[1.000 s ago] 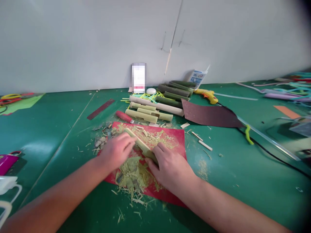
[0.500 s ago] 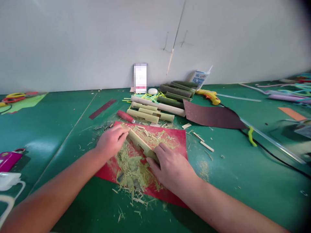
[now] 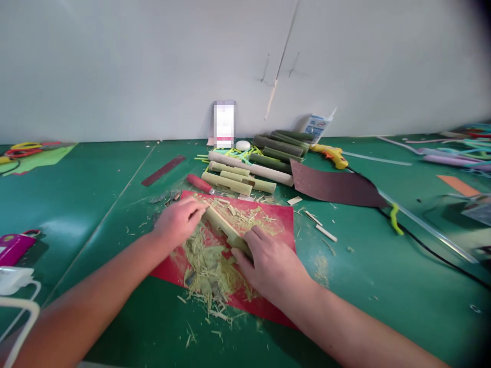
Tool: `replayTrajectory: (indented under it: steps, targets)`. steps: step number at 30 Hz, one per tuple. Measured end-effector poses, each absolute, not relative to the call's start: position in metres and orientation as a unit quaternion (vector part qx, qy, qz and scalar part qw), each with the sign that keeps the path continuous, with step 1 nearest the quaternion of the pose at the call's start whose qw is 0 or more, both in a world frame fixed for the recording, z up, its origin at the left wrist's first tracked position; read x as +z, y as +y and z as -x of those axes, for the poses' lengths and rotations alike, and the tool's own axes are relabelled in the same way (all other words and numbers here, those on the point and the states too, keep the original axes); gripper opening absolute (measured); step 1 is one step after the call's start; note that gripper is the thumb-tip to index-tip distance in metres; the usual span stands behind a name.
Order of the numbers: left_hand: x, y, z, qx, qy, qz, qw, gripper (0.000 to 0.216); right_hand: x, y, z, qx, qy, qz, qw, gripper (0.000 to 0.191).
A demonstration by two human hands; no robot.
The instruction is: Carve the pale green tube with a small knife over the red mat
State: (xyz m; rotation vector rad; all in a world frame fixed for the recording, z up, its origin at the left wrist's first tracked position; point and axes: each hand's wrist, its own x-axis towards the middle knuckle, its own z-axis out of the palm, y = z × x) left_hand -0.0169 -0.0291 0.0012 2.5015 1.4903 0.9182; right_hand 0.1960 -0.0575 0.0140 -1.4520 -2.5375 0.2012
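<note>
A pale, peeled bamboo piece (image 3: 222,225) with notches cut in its side lies slantwise over a red sheet (image 3: 276,220). My right hand (image 3: 264,260) is wrapped round its near end. At the far end, the fingers of my left hand (image 3: 180,217) are closed on the bamboo's tip; whether they also pinch something small is hidden. Green-yellow shavings and dust (image 3: 210,266) cover much of the sheet under and beside the bamboo. Just beyond the sheet lies a tool with a red handle (image 3: 199,183).
Behind are pale bamboo pieces (image 3: 226,182), dark green bamboo pieces (image 3: 278,144), a phone (image 3: 224,125) against the wall and brown sandpaper (image 3: 333,186). A yellow glue gun (image 3: 332,155) trails a black cord rightward. Scissors (image 3: 25,149) and a purple object (image 3: 15,248) lie left.
The view has shifted slightly. Both hands keep their hold on the bamboo piece, and the left fingers sit at nearly the same spot on its far end.
</note>
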Motion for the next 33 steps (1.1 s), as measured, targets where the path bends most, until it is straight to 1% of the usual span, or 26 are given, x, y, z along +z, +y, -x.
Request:
replayTrajectory:
  steps: [2,5,9,13,17,22,25,26,30,33]
  targets:
    - [0.0009,-0.0294,0.0157,0.301,0.486,-0.819,0.044,0.02,0.0143,-0.0576,-0.1957,0.065,-0.863,0.491,0.103,0.017]
    - [-0.0001,-0.0306,0.0149,0.274,0.451,-0.846,0.079,0.021,0.0144,-0.0577,-0.1955,0.056,-0.868,0.482,0.104,0.017]
    - [-0.0008,-0.0297,0.0192,0.31,0.491,-0.814,0.022,0.021,0.0137,-0.0581,-0.1959,0.059,-0.864,0.489,0.106,0.017]
    - [-0.0005,-0.0307,0.0199,0.276,0.454,-0.845,0.065,0.023,0.0129,-0.0581,-0.1959,0.064,-0.865,0.488,0.101,0.017]
    - [-0.0005,-0.0279,0.021,0.305,0.502,-0.809,0.021,0.02,0.0133,-0.0572,-0.1952,0.065,-0.861,0.494,0.104,0.018]
    - [-0.0005,-0.0282,0.0192,0.266,0.473,-0.837,0.07,0.022,0.0133,-0.0574,-0.1952,0.062,-0.865,0.488,0.102,0.018]
    - [0.0001,-0.0289,0.0172,0.292,0.515,-0.806,0.023,0.02,0.0121,-0.0578,-0.1958,0.063,-0.862,0.492,0.106,0.018]
    - [0.0001,-0.0298,0.0159,0.291,0.515,-0.806,0.024,0.021,0.0118,-0.0579,-0.196,0.062,-0.863,0.49,0.107,0.018]
    - [-0.0007,-0.0326,0.012,0.262,0.47,-0.84,0.078,0.023,0.0122,-0.0575,-0.1956,0.058,-0.865,0.487,0.106,0.016]
    - [-0.0009,-0.0313,0.0138,0.299,0.501,-0.812,0.03,0.021,0.0133,-0.0573,-0.1954,0.067,-0.861,0.493,0.106,0.017]
